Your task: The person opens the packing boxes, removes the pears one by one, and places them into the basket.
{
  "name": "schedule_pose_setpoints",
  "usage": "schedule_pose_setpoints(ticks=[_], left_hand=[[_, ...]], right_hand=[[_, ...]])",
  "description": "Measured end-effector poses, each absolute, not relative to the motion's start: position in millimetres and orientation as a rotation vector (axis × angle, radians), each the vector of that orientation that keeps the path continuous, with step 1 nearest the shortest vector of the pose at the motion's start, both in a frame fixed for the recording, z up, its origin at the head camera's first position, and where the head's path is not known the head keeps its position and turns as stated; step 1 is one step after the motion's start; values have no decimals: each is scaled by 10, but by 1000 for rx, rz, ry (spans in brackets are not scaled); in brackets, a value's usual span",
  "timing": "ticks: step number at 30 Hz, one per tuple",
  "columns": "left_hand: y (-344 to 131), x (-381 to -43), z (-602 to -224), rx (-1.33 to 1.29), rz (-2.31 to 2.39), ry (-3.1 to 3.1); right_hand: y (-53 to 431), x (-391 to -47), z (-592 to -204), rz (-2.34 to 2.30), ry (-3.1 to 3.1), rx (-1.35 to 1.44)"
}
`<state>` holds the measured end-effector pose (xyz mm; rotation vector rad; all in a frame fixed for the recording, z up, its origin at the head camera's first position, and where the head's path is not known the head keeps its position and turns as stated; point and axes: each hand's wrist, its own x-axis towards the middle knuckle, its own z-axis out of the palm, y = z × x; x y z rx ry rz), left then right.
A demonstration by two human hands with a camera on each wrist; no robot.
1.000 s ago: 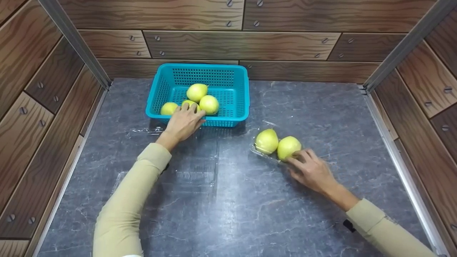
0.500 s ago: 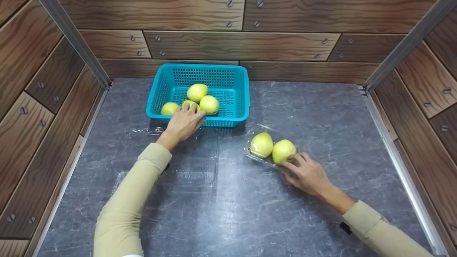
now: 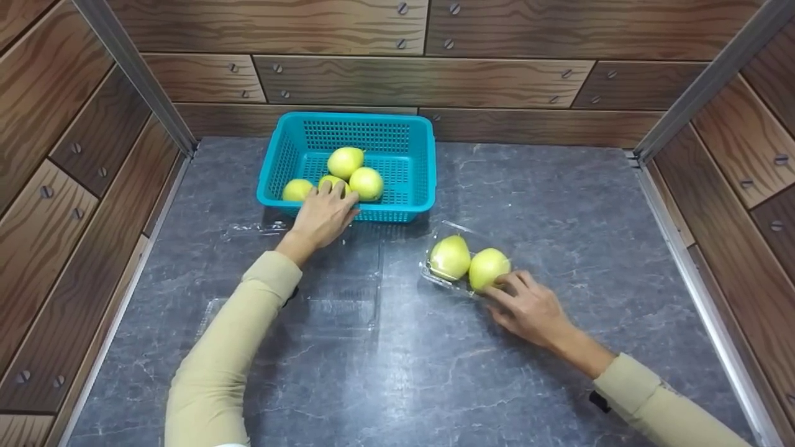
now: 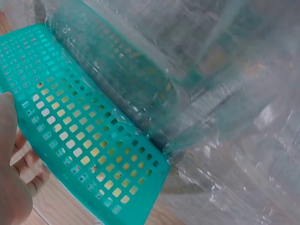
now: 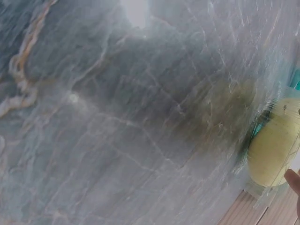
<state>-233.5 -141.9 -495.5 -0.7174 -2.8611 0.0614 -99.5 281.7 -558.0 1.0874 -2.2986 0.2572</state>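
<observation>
In the head view my left hand [image 3: 323, 214] reaches over the front rim of a teal plastic basket [image 3: 421, 211], its fingers curved over a yellow-green pear [image 3: 331, 182]. Several such pears lie in the basket. The left wrist view shows the thumb by the rim of the basket [image 4: 61, 154]; the wall hides most of the fruit. Over on the right, my right hand [image 3: 528, 308] grips the near right edge of a clear plastic box [image 3: 438, 280]. Two pears, a left pear [image 3: 450, 257] and a right pear [image 3: 489, 269], sit in it side by side. The fingertips are beside the right pear.
Another clear plastic container [image 3: 348, 301] lies on the grey marbled table in front of the basket, partly behind the left arm; its outline is faint. Wood-patterned walls [image 3: 422, 81] with metal corner posts [image 3: 689, 81] enclose the table at the back and sides.
My right hand has drawn the clear box with its two pears left and a little nearer. The left hand has stayed at the basket, over the same pear.
</observation>
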Motion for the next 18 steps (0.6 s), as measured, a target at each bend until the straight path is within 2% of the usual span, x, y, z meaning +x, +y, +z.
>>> schedule_pose_setpoints(ticks=[9,18], left_hand=[[-1219,-2119,-4739,-629,-126,-2920],[-925,-1667,-4423,-656,-509,-2860]], right_hand=[[2868,-999,-5564,322,-2286,1136],[2976,-1009,-5524,342,-2278,1167]])
